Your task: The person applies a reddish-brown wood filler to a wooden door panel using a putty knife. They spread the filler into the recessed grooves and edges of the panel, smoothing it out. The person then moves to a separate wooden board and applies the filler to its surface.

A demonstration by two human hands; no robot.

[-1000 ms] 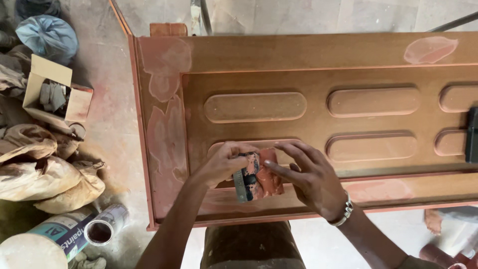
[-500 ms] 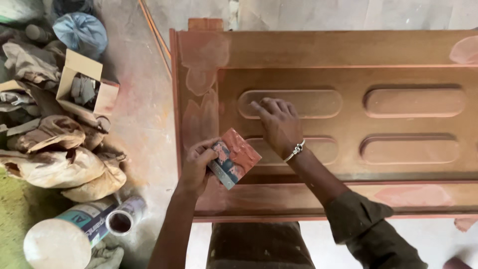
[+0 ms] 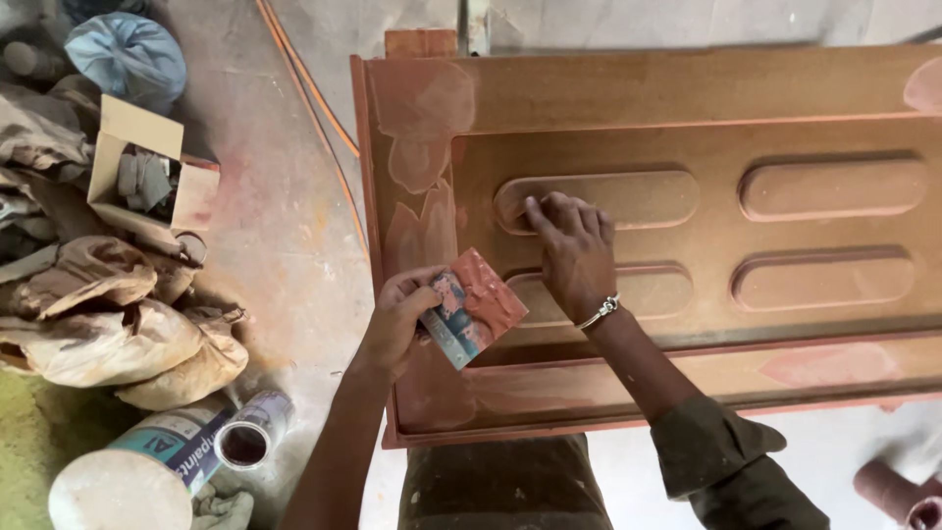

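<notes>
On the reddish-brown door panel (image 3: pixel 687 98) lying flat before you, your right hand (image 3: pixel 569 250) rests palm down, its fingers close together and pressed against the left end of the upper left oval recess (image 3: pixel 628 196). You can count four such long oval recesses in view, two above and two below, all sunk into the panel's inner field. Your left hand (image 3: pixel 397 314) hovers over the panel's left edge and pinches one folded piece of sandpaper (image 3: pixel 471 306) between thumb and curled fingers; the sheet shows a reddish gritty face and a printed backing, and it sits just beside your right wrist, which wears one silver bracelet (image 3: pixel 599 312). Pale filler patches (image 3: pixel 422 118) mark the panel's left border, with another at the top right corner. To your left on the dusty floor you have one open cardboard box (image 3: pixel 147 177), a heap of crumpled brown paper bags (image 3: pixel 108 314), one blue cloth bundle (image 3: pixel 128 54), two paint cans (image 3: pixel 196 451) lying by your left forearm, and one orange cable (image 3: pixel 314 108) running past the panel's corner. Nothing lies between your hands and the panel.
</notes>
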